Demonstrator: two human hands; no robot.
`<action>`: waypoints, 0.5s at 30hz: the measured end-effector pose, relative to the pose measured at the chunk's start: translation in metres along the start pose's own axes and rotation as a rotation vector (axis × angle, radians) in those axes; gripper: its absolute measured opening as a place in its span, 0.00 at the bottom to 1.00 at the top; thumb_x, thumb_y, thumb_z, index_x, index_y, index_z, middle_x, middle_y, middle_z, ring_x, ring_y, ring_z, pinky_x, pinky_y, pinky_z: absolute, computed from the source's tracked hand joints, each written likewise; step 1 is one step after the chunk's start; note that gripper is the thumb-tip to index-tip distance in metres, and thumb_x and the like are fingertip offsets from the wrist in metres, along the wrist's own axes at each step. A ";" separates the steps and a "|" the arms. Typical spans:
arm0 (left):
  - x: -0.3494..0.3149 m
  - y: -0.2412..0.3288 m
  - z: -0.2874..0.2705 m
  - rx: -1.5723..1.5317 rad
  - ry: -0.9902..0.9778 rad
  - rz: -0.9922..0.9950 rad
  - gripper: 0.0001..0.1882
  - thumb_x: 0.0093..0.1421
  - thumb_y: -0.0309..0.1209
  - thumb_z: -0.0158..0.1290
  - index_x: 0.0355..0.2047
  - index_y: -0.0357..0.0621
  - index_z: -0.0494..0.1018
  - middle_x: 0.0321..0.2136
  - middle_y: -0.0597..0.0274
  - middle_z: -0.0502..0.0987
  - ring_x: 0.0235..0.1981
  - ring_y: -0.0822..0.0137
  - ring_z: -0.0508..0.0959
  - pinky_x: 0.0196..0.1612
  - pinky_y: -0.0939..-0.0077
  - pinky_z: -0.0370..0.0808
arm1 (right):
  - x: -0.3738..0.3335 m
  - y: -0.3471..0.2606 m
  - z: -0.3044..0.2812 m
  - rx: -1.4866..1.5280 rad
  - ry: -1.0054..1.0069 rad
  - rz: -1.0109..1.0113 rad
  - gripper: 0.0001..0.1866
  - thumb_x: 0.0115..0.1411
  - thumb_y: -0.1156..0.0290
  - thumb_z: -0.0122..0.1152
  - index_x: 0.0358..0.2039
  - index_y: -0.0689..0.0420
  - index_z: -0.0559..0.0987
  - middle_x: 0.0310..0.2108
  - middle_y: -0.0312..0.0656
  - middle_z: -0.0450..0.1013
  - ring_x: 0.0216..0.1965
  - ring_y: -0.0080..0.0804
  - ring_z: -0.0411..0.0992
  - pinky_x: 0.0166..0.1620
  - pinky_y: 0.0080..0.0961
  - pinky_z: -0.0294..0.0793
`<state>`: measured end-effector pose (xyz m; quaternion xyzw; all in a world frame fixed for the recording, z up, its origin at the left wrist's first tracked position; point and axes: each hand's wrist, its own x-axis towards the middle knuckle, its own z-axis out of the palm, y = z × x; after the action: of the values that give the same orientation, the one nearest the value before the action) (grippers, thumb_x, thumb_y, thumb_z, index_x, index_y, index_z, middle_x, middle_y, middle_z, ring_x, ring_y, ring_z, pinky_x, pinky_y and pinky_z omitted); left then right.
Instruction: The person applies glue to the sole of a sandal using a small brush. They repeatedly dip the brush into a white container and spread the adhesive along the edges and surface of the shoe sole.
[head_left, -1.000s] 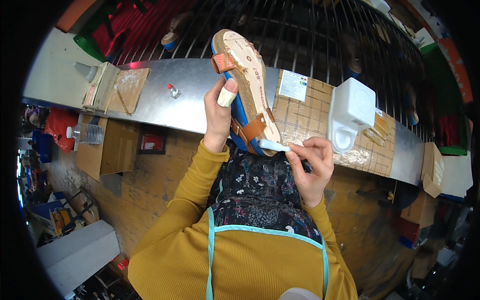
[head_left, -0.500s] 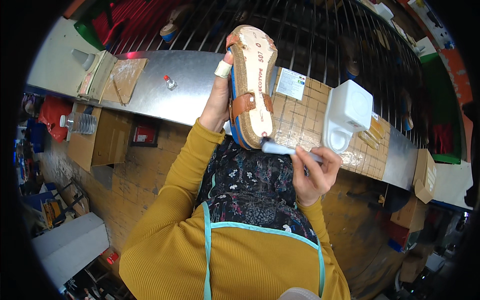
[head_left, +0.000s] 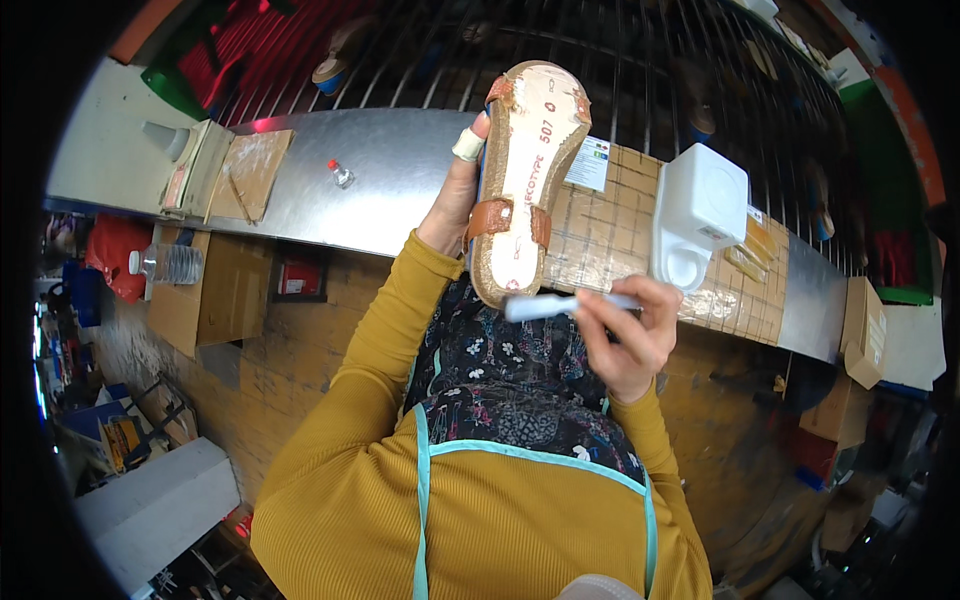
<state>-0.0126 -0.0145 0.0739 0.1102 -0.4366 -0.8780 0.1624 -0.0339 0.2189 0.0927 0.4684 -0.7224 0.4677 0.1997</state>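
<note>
My left hand (head_left: 459, 190) grips a sandal upper (head_left: 527, 170) from its left side, thumb wrapped in pale tape. The piece is held upright with its pale underside towards me; a cork-coloured rim and brown straps folded over the edge show around it. Between the fingers of my right hand (head_left: 628, 335) is a light-coloured brush (head_left: 545, 307), pinched by its handle. Its dark bristle end is at the lower, near end of the sandal, at the rim; whether it touches cannot be made out.
A metal bench (head_left: 390, 150) crosses ahead. On its cardboard sheet (head_left: 600, 240) stands a white plastic container (head_left: 705, 195) with a small round cup. A small red-capped bottle (head_left: 341, 174) and a board (head_left: 250, 175) lie further left. Beyond runs a rack of metal rods (head_left: 420, 65) carrying other sandals.
The sandal has shifted slightly right and tilted, with my left hand following. The brush has moved a little left and down along the near end of the sandal.
</note>
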 end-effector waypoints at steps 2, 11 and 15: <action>0.000 -0.002 0.002 -0.021 -0.008 -0.012 0.47 0.57 0.67 0.46 0.60 0.36 0.62 0.50 0.48 0.74 0.47 0.65 0.79 0.46 0.75 0.81 | 0.004 0.006 0.008 -0.044 0.075 0.048 0.17 0.41 0.70 0.77 0.36 0.48 0.86 0.34 0.34 0.69 0.32 0.24 0.67 0.44 0.29 0.52; 0.008 -0.021 -0.013 -0.199 -0.092 -0.049 0.46 0.58 0.66 0.45 0.60 0.36 0.61 0.50 0.48 0.74 0.45 0.66 0.81 0.44 0.78 0.82 | -0.013 -0.008 0.002 -0.006 -0.011 -0.069 0.20 0.40 0.70 0.77 0.39 0.47 0.85 0.34 0.32 0.68 0.30 0.22 0.68 0.45 0.29 0.50; 0.006 -0.029 -0.017 -0.282 -0.192 -0.079 0.46 0.58 0.66 0.45 0.60 0.36 0.60 0.50 0.49 0.74 0.45 0.65 0.81 0.43 0.78 0.82 | -0.012 -0.004 0.006 -0.012 0.022 0.050 0.19 0.40 0.69 0.77 0.37 0.47 0.86 0.35 0.33 0.68 0.34 0.23 0.68 0.47 0.28 0.52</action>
<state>-0.0183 -0.0128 0.0404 0.0188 -0.3178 -0.9427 0.0993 -0.0238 0.2195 0.0829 0.4440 -0.7344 0.4733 0.1989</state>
